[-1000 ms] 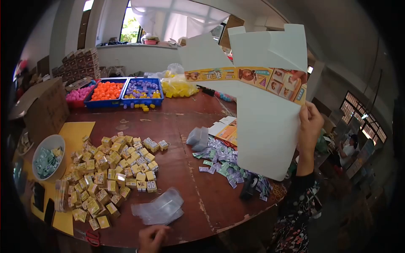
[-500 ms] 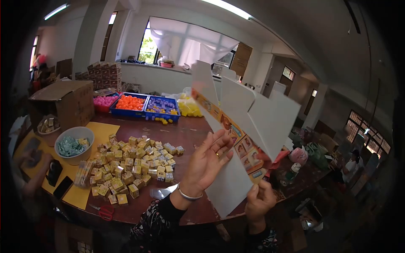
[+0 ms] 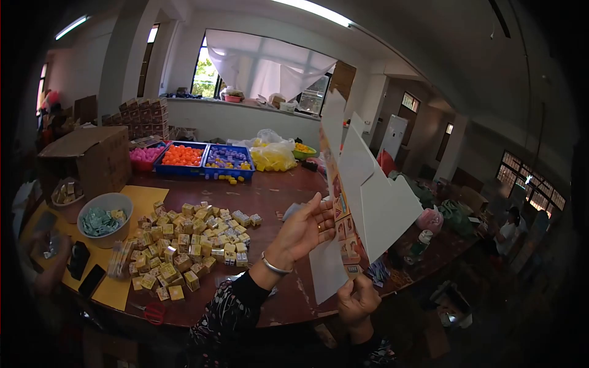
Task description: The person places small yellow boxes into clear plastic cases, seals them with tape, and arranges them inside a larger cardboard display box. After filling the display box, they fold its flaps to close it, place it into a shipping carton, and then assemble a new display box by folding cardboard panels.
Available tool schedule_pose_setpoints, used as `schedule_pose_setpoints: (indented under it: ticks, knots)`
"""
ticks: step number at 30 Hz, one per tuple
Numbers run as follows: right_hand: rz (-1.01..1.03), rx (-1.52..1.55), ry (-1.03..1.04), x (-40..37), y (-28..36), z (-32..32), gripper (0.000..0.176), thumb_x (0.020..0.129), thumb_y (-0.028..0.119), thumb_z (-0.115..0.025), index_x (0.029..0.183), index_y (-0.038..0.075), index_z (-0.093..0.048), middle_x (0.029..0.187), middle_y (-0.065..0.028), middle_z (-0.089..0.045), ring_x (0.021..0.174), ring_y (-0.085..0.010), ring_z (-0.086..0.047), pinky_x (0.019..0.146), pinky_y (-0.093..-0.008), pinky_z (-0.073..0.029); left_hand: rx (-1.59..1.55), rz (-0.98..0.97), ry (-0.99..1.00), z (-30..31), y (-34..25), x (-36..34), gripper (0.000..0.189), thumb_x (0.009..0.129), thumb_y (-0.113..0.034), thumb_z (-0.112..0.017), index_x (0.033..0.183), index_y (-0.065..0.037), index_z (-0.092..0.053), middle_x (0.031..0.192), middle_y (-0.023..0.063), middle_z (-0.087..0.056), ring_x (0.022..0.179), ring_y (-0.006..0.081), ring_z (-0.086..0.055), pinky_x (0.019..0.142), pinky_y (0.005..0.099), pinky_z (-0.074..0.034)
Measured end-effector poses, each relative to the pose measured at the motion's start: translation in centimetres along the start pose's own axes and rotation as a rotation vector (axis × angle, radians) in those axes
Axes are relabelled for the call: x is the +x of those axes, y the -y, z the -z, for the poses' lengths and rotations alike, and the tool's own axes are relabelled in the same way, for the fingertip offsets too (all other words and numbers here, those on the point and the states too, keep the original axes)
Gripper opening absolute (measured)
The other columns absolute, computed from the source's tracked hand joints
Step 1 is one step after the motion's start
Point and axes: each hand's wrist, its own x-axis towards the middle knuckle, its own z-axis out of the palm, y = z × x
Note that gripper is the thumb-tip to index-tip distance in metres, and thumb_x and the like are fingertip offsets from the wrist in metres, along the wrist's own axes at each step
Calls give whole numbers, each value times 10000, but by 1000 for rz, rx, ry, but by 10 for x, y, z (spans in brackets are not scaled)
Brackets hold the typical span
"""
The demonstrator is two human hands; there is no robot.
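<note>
The 1 head view looks forward and down from the person's head, at close range over both hands and the near edge of the counter [image 3: 279,239]. It reaches the far window wall.

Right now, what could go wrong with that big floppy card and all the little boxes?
The card could bend or crease, because the right hand pinches it only near its bottom end. The left sleeve might knock some little boxes, since they lie loose in a heap beside that arm. And the red scissors could get bumped off, as they lie close to the near edge of the table.
</note>
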Motion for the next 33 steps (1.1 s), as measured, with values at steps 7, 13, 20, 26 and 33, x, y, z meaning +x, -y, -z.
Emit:
schedule_pose_setpoints:
  ticks: [7, 13, 20, 26, 33]
  knots:
    - [-152, 171, 161, 3, -9, 11, 276, 922, 86, -735, 1130, -80, -664, 963, -196, -745, 859, -280, -767, 778, -343, -611, 64, -109, 39, -15, 4, 7, 548, 1088, -380, -530, 1505, -33, -455, 1467, 194, -546, 1298, 312, -600, 1096, 498, -513]
    - [118, 241, -172, 115, -18, 50, 598, 1090, 438, -478, 1388, -81, -486, 1439, -272, -548, 1304, -407, -584, 1084, -455, -482, -134, 116, 243, -31, 2, -3, 587, 1100, -364, -479, 1599, -101, -316, 1507, 241, -498, 1367, 435, -536, 1027, 600, -563]
    - [389, 81, 230, 164, -33, 55, 420, 1082, 294, -511, 815, 1, -649, 712, -101, -619, 607, -273, -627, 606, -369, -492, -253, -61, 88, -42, 28, -14, 513, 1093, -488, -454, 1315, -40, -565, 1143, 119, -671, 985, 269, -680, 814, 462, -617]
    - [-56, 162, 641, 175, -15, 52, 263, 1055, 205, -559, 898, -2, -598, 707, -113, -615, 618, -242, -633, 597, -338, -482, -334, -168, 151, -28, 23, -25, 549, 1049, -607, -467, 1131, -92, -639, 908, 33, -638, 715, 120, -599, 616, 300, -557]
    - [342, 51, 711, 164, -15, 33, 419, 943, 359, -751, 1105, -20, -675, 1060, -192, -705, 969, -341, -707, 860, -421, -554, -323, -220, 30, -20, 34, -48, 658, 1037, -650, -443, 1229, -58, -657, 1114, 116, -738, 965, 239, -748, 794, 373, -643]
